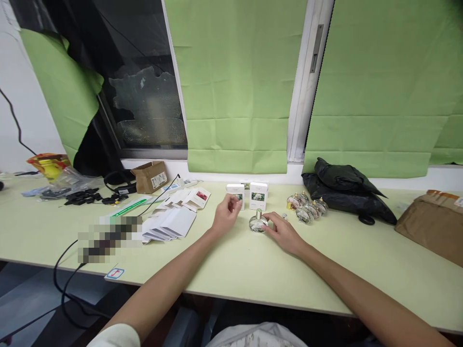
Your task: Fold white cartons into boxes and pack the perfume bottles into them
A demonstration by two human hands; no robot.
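A round, flat glass perfume bottle (257,224) stands upright on the table, a silvery top (259,213) at its neck. The thumb and fingers of my right hand (284,233) close on the bottle's right edge. To the left of the bottle, my left hand (226,214) is raised with its fingers curled together; whatever they may hold is hidden. Just behind that hand is a white box (236,189) with a flower picture, partly covered by the fingers. A second such box (258,196) stands upright behind the bottle. Near my right fingertips lies a small silvery piece (284,216).
Several more perfume bottles (307,208) lie to the right. Flattened white cartons (171,224) are spread at left, near a cable and a brown box (150,177). A black plastic bag (347,190) and a large brown package (434,224) occupy the right side.
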